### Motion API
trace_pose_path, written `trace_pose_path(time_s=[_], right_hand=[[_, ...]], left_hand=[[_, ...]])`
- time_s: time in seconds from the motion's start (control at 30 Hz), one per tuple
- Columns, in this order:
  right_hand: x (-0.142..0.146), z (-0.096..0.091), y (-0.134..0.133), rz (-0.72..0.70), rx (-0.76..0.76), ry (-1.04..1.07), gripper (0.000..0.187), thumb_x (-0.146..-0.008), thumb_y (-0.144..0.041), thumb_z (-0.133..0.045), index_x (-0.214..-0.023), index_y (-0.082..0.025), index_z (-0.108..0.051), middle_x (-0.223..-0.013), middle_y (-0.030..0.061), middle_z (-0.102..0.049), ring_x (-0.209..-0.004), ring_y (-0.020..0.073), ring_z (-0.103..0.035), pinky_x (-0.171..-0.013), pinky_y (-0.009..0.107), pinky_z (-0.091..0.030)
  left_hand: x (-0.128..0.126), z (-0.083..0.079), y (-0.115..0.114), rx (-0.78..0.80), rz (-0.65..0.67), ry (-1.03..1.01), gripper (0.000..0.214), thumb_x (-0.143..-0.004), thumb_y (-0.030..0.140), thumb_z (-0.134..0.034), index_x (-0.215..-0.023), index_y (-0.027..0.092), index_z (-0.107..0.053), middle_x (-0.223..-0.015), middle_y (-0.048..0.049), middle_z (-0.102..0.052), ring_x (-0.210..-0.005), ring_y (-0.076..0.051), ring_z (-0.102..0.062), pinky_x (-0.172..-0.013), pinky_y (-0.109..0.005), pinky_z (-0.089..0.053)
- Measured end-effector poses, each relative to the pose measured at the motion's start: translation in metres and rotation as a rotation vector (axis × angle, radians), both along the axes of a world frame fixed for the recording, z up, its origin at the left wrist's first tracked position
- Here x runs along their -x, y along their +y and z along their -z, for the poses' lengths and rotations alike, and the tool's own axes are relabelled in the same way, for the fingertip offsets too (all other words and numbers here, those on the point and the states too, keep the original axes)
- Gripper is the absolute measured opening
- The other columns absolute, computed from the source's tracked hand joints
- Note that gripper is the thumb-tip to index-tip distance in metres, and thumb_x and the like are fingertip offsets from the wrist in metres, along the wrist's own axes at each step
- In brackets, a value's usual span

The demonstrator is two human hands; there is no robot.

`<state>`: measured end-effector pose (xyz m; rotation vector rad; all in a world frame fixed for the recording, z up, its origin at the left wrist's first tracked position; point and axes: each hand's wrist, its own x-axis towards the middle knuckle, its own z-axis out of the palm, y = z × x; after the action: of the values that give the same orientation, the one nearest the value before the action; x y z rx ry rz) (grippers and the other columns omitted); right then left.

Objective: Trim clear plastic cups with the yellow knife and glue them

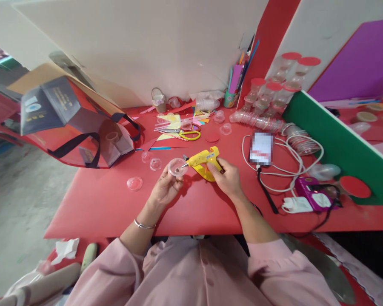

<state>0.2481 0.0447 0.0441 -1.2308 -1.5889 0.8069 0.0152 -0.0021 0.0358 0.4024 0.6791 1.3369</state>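
Observation:
My left hand (166, 189) grips a small clear plastic cup (178, 167) by its underside, tilted so its round rim shows. A yellow hot glue gun (202, 158) is in my right hand (227, 176), fingers wrapped round its handle. The gun's metal nozzle points left and reaches the cup's right side; whether it touches the inside I cannot tell. Beneath the gun lies a yellow object, mostly covered. Left of the cup, several more clear cups (155, 164) rest on the red table (191, 216), one of them a reddish-looking cup (134, 183).
Yellow-handled scissors (190, 135) lie among paper scraps further back. A phone (261, 148) with coiled white cable sits at right, near a purple power strip (312, 193). A large bag (76, 148) stands at left. Stacked clear cups (258, 121) line the back by a green divider (338, 144).

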Motion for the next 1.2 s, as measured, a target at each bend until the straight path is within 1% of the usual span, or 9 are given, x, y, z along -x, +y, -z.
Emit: trace_pose_path(time_s=[0.1,0.2,0.33,0.5,0.63,0.8,0.87,1.03,1.2], right_hand=[[0.000,0.002,-0.001,-0.036,0.073,0.140,0.043,-0.091,-0.063,-0.073,-0.103,-0.021,-0.071,-0.089,0.0035,-0.075,-0.075,0.0183,-0.066,-0.066,0.028,-0.051],[-0.001,0.004,-0.002,-0.082,0.098,0.256,0.046,-0.089,-0.059,-0.077,-0.115,-0.023,-0.066,-0.104,0.0059,-0.077,-0.088,0.0218,-0.072,-0.076,0.033,-0.059],[0.000,0.005,-0.005,-0.098,0.049,0.267,0.044,-0.087,-0.057,-0.079,-0.108,-0.024,-0.060,-0.098,0.0029,-0.074,-0.081,0.0188,-0.070,-0.072,0.032,-0.059],[-0.001,0.003,-0.010,0.005,-0.044,0.244,0.043,-0.088,-0.057,-0.078,-0.110,-0.023,-0.063,-0.097,0.0046,-0.077,-0.082,0.0217,-0.074,-0.072,0.034,-0.061],[-0.004,0.003,-0.035,0.115,-0.105,0.099,0.031,-0.094,-0.053,-0.073,-0.102,-0.023,-0.072,-0.089,0.0066,-0.080,-0.077,0.0247,-0.076,-0.070,0.037,-0.062],[-0.001,0.007,-0.084,0.317,-0.375,-0.101,0.020,-0.095,-0.041,-0.076,-0.106,-0.026,-0.072,-0.097,0.0100,-0.082,-0.084,0.0270,-0.078,-0.075,0.040,-0.064],[-0.001,0.003,-0.097,0.329,-0.462,-0.153,0.018,-0.095,-0.033,-0.076,-0.111,-0.026,-0.071,-0.099,0.0095,-0.081,-0.086,0.0264,-0.078,-0.076,0.039,-0.065],[-0.002,-0.018,-0.113,0.320,-0.551,-0.253,0.036,-0.094,-0.024,-0.075,-0.128,-0.028,-0.066,-0.105,0.0102,-0.081,-0.087,0.0271,-0.077,-0.078,0.043,-0.063],[0.010,-0.032,-0.120,0.240,-0.540,-0.381,0.025,-0.095,-0.025,-0.068,-0.120,-0.028,-0.066,-0.093,0.0076,-0.079,-0.077,0.0252,-0.072,-0.071,0.041,-0.059]], left_hand=[[0.003,0.000,0.000,-0.019,-0.016,0.003,0.074,-0.064,0.028,-0.102,-0.129,0.024,-0.068,-0.097,-0.0018,-0.071,-0.077,-0.010,-0.068,-0.057,-0.014,-0.049],[0.005,0.000,0.000,-0.034,-0.047,0.012,0.070,-0.060,0.021,-0.103,-0.121,0.023,-0.070,-0.094,-0.0003,-0.069,-0.075,-0.007,-0.065,-0.051,-0.011,-0.042],[0.007,0.001,0.003,-0.024,-0.090,0.036,0.061,-0.063,0.024,-0.102,-0.117,0.023,-0.071,-0.092,-0.0001,-0.066,-0.069,-0.006,-0.057,-0.043,-0.011,-0.033],[0.007,0.001,0.005,-0.046,-0.129,0.025,0.063,-0.061,0.033,-0.104,-0.114,0.017,-0.072,-0.094,-0.0034,-0.071,-0.074,-0.010,-0.066,-0.046,-0.014,-0.043],[0.006,-0.003,0.002,-0.081,-0.091,0.080,0.067,-0.063,0.031,-0.103,-0.119,0.020,-0.068,-0.092,-0.0026,-0.074,-0.077,-0.014,-0.074,-0.048,-0.014,-0.049],[0.001,-0.009,-0.004,-0.153,-0.063,0.120,0.068,-0.062,0.027,-0.103,-0.118,0.025,-0.065,-0.094,0.0009,-0.074,-0.076,-0.013,-0.075,-0.051,-0.016,-0.052],[-0.002,-0.010,-0.006,-0.180,-0.052,0.146,0.068,-0.059,0.026,-0.104,-0.115,0.025,-0.066,-0.095,0.0008,-0.073,-0.072,-0.013,-0.073,-0.047,-0.016,-0.049],[-0.005,-0.016,-0.011,-0.198,-0.062,0.216,0.062,-0.059,0.024,-0.104,-0.109,0.025,-0.067,-0.090,0.0022,-0.072,-0.060,-0.011,-0.068,-0.042,-0.017,-0.047],[-0.003,-0.020,-0.016,-0.209,-0.125,0.218,0.060,-0.055,0.025,-0.105,-0.106,0.023,-0.074,-0.093,-0.0005,-0.075,-0.064,-0.011,-0.066,-0.047,-0.019,-0.050]])
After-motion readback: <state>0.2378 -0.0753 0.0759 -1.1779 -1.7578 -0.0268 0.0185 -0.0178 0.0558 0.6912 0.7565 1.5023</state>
